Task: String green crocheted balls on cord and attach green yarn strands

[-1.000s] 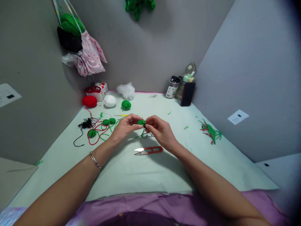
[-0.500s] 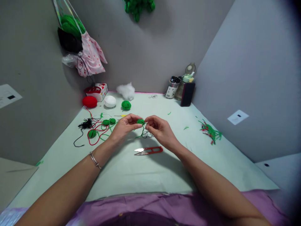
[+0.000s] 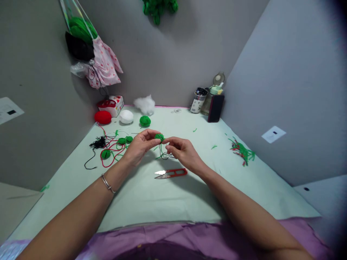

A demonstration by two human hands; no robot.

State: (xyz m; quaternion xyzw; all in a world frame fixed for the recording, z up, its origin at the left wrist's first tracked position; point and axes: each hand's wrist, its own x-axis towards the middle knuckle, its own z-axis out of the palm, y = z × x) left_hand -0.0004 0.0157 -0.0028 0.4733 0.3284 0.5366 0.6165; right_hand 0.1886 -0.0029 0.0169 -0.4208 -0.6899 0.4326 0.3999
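Pale green tabletop [image 3: 151,213], one, beneath everything else. Two hands, near its middle: left hand [image 3: 141,146] closed in a pinch on a small green knitted piece [image 3: 159,137]; right hand [image 3: 181,150] loosely curled, index finger stretched left to touch that piece's right edge. Cannot tell whether any strand is in the right grasp. Piece between both sets of fingertips, more within the left; long axis too small to tell. Threads [image 3: 161,151] hanging toward the near side. By count: one box [image 3: 115,106], far left; one phone [image 3: 216,108], far right; one heap of scraps [image 3: 242,151], right; one tuft of white stuffing [image 3: 145,104], far; one pair of snips [image 3: 166,174], near, blades left; one red ball [image 3: 103,117], one white ball [image 3: 126,116], one green ball [image 3: 145,121], in a far row; one black tangle [image 3: 99,142], left; three little green rounds [image 3: 105,154], left.
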